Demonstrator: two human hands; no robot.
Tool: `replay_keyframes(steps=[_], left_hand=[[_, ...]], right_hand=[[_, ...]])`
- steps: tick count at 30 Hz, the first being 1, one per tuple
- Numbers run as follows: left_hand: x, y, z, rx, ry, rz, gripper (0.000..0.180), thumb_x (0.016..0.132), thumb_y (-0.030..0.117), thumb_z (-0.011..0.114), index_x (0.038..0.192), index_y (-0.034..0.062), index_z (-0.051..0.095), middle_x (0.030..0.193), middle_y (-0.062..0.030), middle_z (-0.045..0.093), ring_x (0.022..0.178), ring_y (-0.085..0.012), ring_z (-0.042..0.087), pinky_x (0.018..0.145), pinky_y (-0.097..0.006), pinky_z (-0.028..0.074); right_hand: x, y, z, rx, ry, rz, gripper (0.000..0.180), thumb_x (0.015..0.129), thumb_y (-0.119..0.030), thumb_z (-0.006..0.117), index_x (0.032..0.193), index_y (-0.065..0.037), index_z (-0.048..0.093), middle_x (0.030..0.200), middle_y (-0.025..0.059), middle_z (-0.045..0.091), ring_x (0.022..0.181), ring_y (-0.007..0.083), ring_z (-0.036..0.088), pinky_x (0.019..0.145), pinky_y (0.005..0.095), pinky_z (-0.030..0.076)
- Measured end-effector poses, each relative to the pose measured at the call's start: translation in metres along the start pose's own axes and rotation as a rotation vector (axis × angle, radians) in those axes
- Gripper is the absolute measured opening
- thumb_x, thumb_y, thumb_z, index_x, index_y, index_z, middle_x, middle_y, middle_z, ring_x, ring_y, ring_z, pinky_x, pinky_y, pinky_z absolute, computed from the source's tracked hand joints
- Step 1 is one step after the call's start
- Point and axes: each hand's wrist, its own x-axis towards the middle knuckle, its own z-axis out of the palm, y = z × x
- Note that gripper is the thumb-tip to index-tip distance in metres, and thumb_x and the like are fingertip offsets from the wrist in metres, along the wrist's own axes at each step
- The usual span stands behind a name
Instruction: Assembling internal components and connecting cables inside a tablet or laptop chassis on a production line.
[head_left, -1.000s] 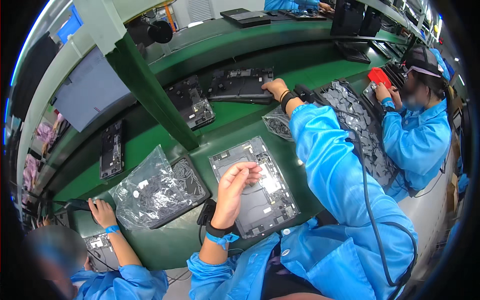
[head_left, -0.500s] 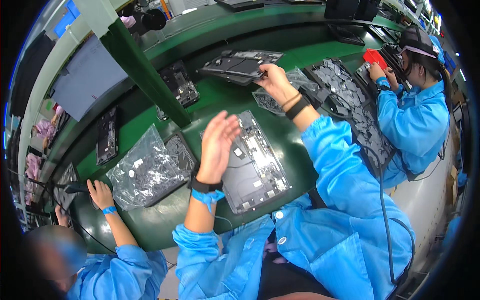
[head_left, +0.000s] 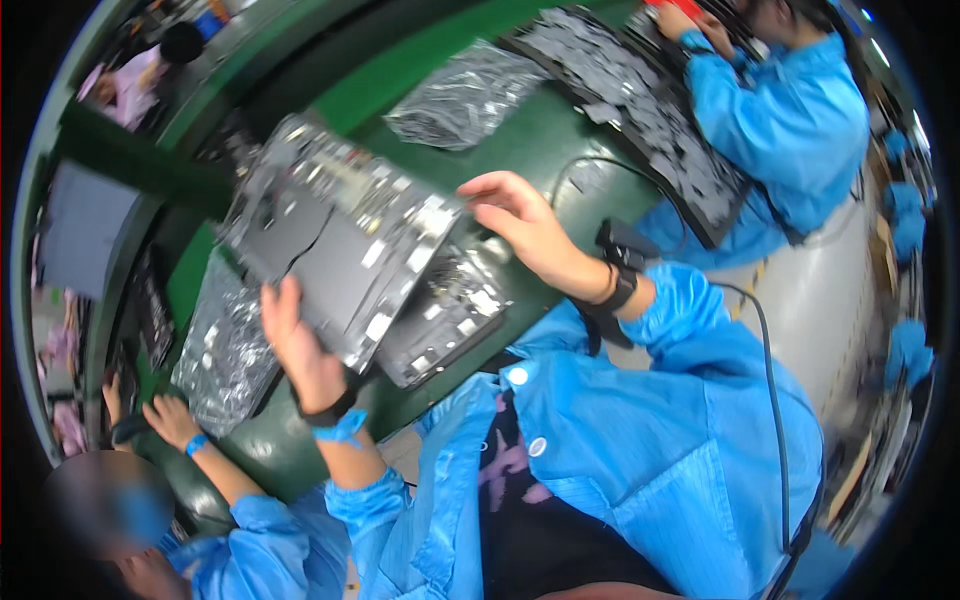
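The left hand (head_left: 305, 355) is at the near left edge of a flat gray laptop panel (head_left: 340, 260), its fingertips over the rim; I cannot tell whether it pinches the panel or only rests against it. The right hand (head_left: 530, 225) is loosely open at the panel's right corner, fingers a little bent and pointing left, with nothing seen in the palm; whether the fingertips touch the corner is too blurred to tell.

The panel sits tilted, with chips and pale stickers along its far and right sides and a thin black wire across its gray face. It overlaps a second laptop panel (head_left: 445, 320), which lies on the green table (head_left: 520, 150) to its right and nearer the person.

On the far side is a clear plastic bag (head_left: 465, 95) of small dark parts, and to its right a long dark tray (head_left: 715, 235) heaped with gray pieces. Another plastic bag (head_left: 225, 345) lies on the left, just beyond the left hand. Near left, a co-worker's hand (head_left: 172, 420) wears a blue wrist strap (head_left: 196, 444); far right, a co-worker in a blue jacket (head_left: 790, 130) sits beside the tray.
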Motion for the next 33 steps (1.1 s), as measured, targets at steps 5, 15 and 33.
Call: replay_keyframes(steps=[5,15,33], left_hand=[[-0.051,-0.004,-0.030,0.153,-0.036,0.010,0.046,0.097,0.015,0.053,0.138,-0.0043,0.041,0.127,-0.0134,0.055,0.110,-0.0201,0.057,0.095,-0.032,0.045],[-0.068,-0.038,-0.046,0.377,-0.042,0.042,0.035,0.101,0.015,0.051,0.130,-0.0041,0.047,0.119,-0.0096,0.060,0.105,-0.0131,0.055,0.091,-0.027,0.043],[-0.084,0.034,0.120,1.301,-1.035,0.508,0.034,0.084,0.005,0.060,0.118,0.0019,0.060,0.128,-0.0149,0.057,0.129,-0.0359,0.045,0.110,-0.046,0.031]], right_hand=[[0.008,-0.016,-0.051,-1.040,-0.031,-0.434,0.015,0.080,-0.009,0.063,0.094,-0.007,0.066,0.091,0.0085,0.067,0.087,0.0278,0.061,0.076,0.0396,0.050],[0.015,0.026,-0.137,-0.832,0.550,-0.345,0.014,0.084,-0.007,0.064,0.096,-0.004,0.071,0.090,0.0096,0.069,0.081,0.0208,0.067,0.072,0.0296,0.053],[-0.036,-0.001,-0.147,-0.965,0.647,-0.301,0.008,0.083,-0.014,0.066,0.085,-0.006,0.067,0.076,0.0085,0.062,0.072,0.0260,0.058,0.065,0.0373,0.045]])
